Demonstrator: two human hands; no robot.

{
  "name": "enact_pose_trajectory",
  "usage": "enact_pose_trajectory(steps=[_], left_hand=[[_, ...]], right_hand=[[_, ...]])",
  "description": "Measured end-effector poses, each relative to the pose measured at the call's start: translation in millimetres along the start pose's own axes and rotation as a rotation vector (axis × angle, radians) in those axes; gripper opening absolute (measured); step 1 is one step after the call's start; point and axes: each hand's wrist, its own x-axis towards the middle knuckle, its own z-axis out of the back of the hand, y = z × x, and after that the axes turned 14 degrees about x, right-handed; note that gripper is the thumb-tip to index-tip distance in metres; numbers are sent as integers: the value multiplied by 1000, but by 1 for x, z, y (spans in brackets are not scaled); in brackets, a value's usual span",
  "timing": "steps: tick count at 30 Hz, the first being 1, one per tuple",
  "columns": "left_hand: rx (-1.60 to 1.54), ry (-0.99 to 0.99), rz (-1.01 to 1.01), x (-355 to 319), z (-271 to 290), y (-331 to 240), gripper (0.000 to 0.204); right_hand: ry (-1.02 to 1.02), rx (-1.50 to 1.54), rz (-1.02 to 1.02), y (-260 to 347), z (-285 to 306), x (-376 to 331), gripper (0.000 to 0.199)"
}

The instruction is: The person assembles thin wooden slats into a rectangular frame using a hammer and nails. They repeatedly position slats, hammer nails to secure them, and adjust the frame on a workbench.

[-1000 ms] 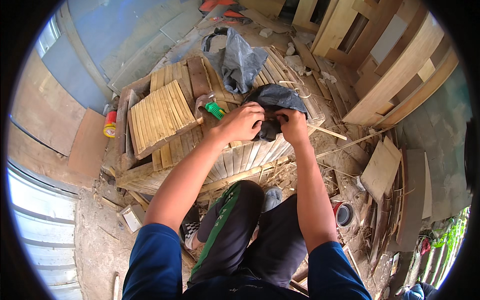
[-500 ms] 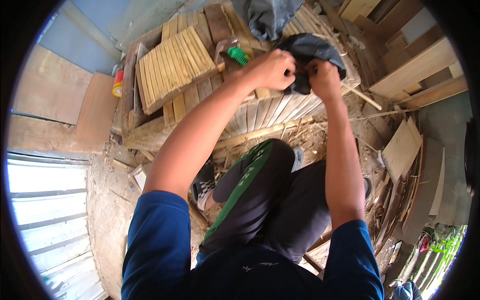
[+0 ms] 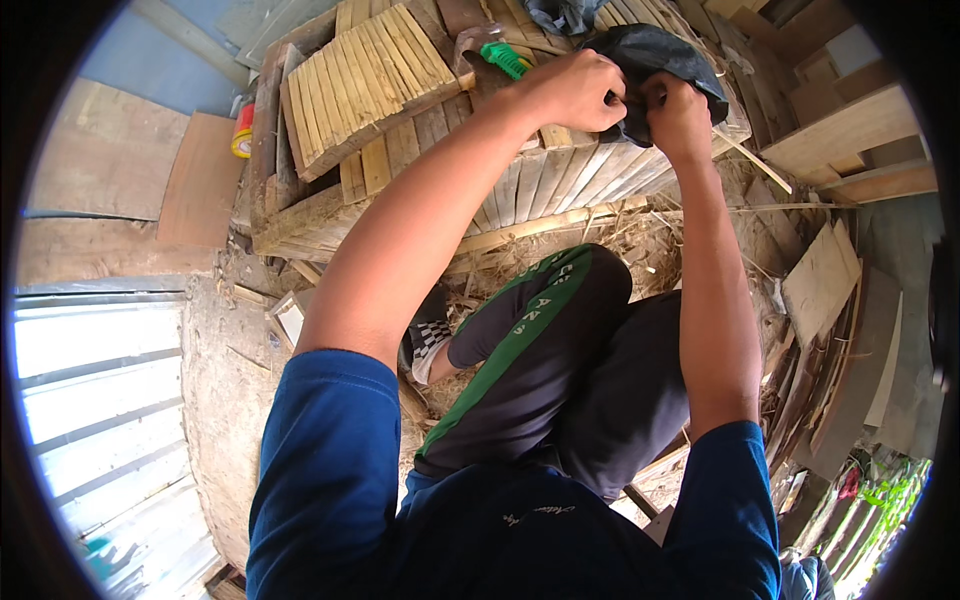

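A black plastic bag [image 3: 660, 52] lies on the right end of a slatted wooden bench [image 3: 590, 180]. My left hand [image 3: 582, 92] is closed on the bag's near left edge, fingers curled in. Close beside it, my right hand [image 3: 680, 112] pinches the same bag from the right, its fingers closed as well. What the bag holds, if anything, is hidden. Left of my left hand, a tool with a green coiled handle [image 3: 505, 58] rests on the bench; its dark part is partly behind my forearm.
A panel of bamboo-like strips [image 3: 370, 80] lies on the bench's left side. A second dark bag [image 3: 562, 14] sits at the far edge. A red and yellow roll [image 3: 243, 132] stands left of the bench. Wood scraps [image 3: 820, 280] lean at the right, and shavings litter the ground.
The whole view has shifted, so the bench, bag and both hands sit higher and further right. Both hands stay closed on the bag.
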Motion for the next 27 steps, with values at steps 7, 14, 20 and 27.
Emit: enact_pose_trajectory(steps=[7,14,20,27], left_hand=[[17,-2,8,1,-4,3,30],[34,96,57,2,0,0,33],[-31,91,40,3,3,0,32],[-63,26,0,5,-5,6,32]], right_hand=[[-72,87,0,-3,2,1,12],[-56,210,-24,4,12,0,15],[55,326,-53,7,26,-4,16],[120,433,-66,0,25,-6,15]])
